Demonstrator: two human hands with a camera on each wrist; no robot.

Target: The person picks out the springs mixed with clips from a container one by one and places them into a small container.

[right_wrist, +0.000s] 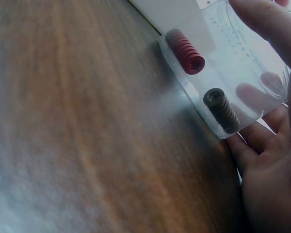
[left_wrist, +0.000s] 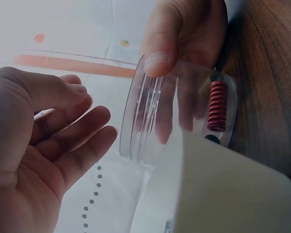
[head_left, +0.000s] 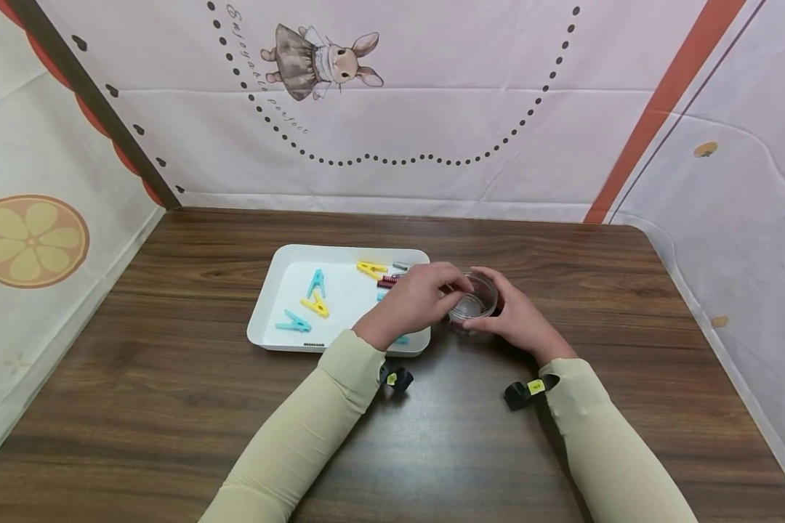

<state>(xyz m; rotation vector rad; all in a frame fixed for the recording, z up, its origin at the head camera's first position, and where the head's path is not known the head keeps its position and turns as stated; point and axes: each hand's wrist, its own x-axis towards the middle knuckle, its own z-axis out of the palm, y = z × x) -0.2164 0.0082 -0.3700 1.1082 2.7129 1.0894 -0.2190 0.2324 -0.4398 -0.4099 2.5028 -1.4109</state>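
Observation:
My right hand point(head_left: 520, 319) grips a clear plastic jar point(head_left: 492, 290) from its right side, thumb and fingers round the wall. Inside the jar a red coil spring point(right_wrist: 186, 52) and a dark coil spring point(right_wrist: 221, 110) rest near the bottom. Over the jar's open mouth hangs my left hand point(head_left: 421, 298), fingers loosely bent; in the left wrist view nothing shows between them. Left of the jar stands a white tray point(head_left: 268, 319), partly covered by the left hand. Red springs point(head_left: 389, 282) and a grey spring point(head_left: 402, 266) lie at its right end.
Also in the tray are yellow clothespins point(head_left: 317, 305) and blue clothespins point(head_left: 294, 322), plus a small dark spring point(head_left: 314, 344) by the front wall. The wooden table point(head_left: 137, 378) ends at a printed cloth point(head_left: 432, 123) behind.

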